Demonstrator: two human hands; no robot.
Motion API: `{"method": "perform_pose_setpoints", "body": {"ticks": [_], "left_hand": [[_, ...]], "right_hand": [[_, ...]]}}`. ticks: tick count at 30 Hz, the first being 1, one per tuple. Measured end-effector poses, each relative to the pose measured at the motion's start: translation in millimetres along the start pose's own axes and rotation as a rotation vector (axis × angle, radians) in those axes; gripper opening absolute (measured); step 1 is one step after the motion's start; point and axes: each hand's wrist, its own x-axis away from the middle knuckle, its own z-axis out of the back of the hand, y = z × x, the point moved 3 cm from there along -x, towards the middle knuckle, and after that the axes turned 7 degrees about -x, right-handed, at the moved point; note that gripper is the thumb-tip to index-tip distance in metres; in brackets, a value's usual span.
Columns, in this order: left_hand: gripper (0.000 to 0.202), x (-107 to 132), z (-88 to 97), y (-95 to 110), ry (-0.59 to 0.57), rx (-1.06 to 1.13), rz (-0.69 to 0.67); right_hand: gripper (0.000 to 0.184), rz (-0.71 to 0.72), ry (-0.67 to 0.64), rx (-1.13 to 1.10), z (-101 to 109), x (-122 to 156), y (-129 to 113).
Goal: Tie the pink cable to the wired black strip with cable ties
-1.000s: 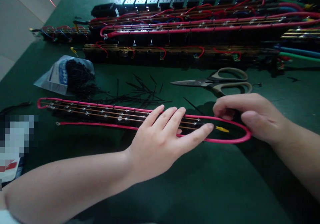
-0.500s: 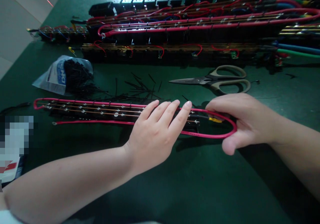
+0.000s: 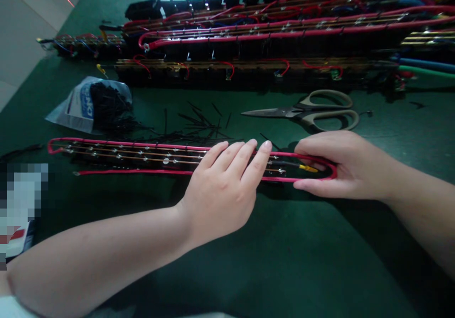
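A long black socket strip (image 3: 142, 156) with brass bars and solder points lies across the green mat. A red wire (image 3: 135, 171) runs along both its long sides and loops round its right end. My left hand (image 3: 223, 190) lies flat on the strip, fingers stretched out over the bars. My right hand (image 3: 341, 166) pinches the red loop at the right end between thumb and fingers, squeezing it narrow. A small yellow-tipped wire (image 3: 306, 168) pokes out inside the loop.
Scissors (image 3: 305, 112) lie just beyond my right hand. Loose black cable ties (image 3: 199, 123) are scattered behind the strip, beside an open plastic bag of them (image 3: 92, 104). Several wired strips (image 3: 270, 38) are stacked along the far edge. A blurred patch sits at the left.
The red loop at the right end has been squeezed from a wide oval into a narrow one. My right thumb came up under it. My left fingers drew back to the left.
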Motion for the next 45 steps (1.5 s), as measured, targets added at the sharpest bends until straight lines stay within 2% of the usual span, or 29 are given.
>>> {"method": "perform_pose_setpoints", "body": {"ticks": [8,18,25,34,40,45], "left_hand": [[0.05,0.3,1.0,-0.5,-0.015,-0.041,-0.028],[0.047,-2.3,1.5,-1.5,-0.02,-0.015,-0.035],[0.045,-3.6,-0.6,-1.5,-0.004,-0.059,-0.028],[0.043,-3.9,0.6,-0.3,-0.006,-0.059,-0.017],[0.043,-3.8,0.0,-0.8,-0.014,-0.074,-0.026],[0.045,-3.4,-1.1,-0.8,-0.014,-0.084,-0.037]], "right_hand": [[0.041,-0.014,-0.015,-0.027,-0.2,-1.0,1.0],[0.045,-0.117,-0.02,-0.054,-1.1,-0.7,2.2],[0.049,-0.091,-0.037,-0.1,-0.2,0.0,4.1],[0.051,-0.114,-0.054,-0.037,-1.7,1.0,7.1],[0.046,-0.095,-0.043,-0.183,1.2,1.0,7.5],[0.04,-0.143,-0.036,-0.268,4.2,0.8,3.4]]}}
